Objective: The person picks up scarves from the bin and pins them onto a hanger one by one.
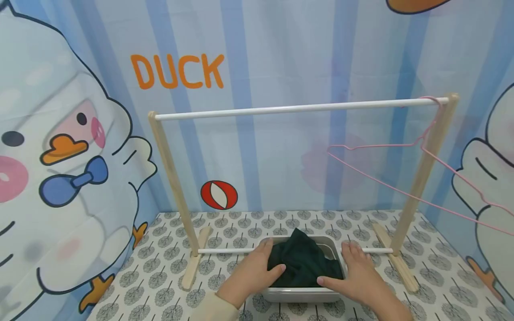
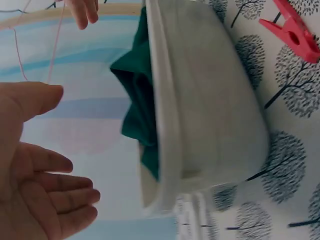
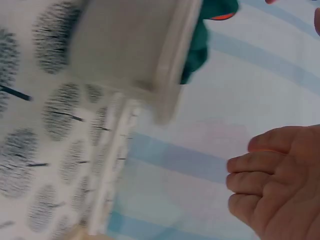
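Note:
A dark green cloth [image 1: 301, 258] lies bunched in a light grey plastic bin [image 1: 301, 294], one corner peaking above the rim. Over the bin's left side, in the head view, my left hand [image 1: 254, 267] has its fingers extended and its thumb toward the cloth. My right hand [image 1: 355, 274] is at the opposite side, fingers pointing forward, thumb inward. The left wrist view shows a gap between the left palm [image 2: 45, 185] and the bin [image 2: 210, 95]. Relaxed fingers of the right hand [image 3: 280, 175] also appear apart from the bin in the right wrist view, holding nothing.
A wooden rack with a white top rod [image 1: 301, 108] stands behind the bin, its lower bar passing behind it. A pink hanger [image 1: 377, 146] hangs at the rod's right end. On the tree-patterned tablecloth [image 1: 152, 276] lies a red clothespin [image 2: 295, 35]. A duck-print curtain [image 1: 277, 58] hangs behind.

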`<state>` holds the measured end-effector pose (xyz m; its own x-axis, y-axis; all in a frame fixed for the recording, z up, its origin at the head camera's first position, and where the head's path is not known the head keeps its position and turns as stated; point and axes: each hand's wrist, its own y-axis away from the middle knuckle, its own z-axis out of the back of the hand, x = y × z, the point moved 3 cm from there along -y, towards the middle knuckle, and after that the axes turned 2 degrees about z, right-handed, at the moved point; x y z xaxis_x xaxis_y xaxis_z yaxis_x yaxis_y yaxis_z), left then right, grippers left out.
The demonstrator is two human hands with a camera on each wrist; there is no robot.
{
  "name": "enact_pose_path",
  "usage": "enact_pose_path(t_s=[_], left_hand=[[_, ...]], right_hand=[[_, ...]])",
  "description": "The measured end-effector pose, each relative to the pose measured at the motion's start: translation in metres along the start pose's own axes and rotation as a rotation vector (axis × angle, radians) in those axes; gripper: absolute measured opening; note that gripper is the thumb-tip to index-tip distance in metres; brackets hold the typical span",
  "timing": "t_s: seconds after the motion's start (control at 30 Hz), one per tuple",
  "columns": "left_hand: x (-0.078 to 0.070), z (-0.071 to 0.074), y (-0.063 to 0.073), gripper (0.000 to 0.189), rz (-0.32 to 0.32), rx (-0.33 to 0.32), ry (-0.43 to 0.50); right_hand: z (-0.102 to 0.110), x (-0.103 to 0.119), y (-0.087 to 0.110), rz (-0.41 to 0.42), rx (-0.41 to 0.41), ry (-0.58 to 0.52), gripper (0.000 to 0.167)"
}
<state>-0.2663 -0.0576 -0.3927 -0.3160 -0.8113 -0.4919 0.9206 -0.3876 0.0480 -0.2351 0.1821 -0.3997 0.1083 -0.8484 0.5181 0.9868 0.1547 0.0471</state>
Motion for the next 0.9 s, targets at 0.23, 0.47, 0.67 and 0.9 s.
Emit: enact_pose_path(t_s=[0.23,0.47,0.67,0.9], left_hand=[[0.012,-0.021,-0.022,0.060,0.019,-0.060,0.232],[0.011,-0.039,-0.041,0.059,0.130,-0.125,0.306],[0.009,-0.047,-0.051,0.063,0.279,-0.115,0.392],[0.014,-0.060,-0.056,0.058,0.404,-0.087,0.556]], right_hand=[[-0.018,-0.018,-0.005,-0.083,0.005,-0.076,0.113],[-0.030,-0.022,-0.010,-0.117,-0.006,-0.105,0.116],[-0.040,-0.029,-0.016,-0.144,-0.007,-0.128,0.117],[-0.048,-0.032,-0.020,-0.131,-0.058,-0.099,0.117]])
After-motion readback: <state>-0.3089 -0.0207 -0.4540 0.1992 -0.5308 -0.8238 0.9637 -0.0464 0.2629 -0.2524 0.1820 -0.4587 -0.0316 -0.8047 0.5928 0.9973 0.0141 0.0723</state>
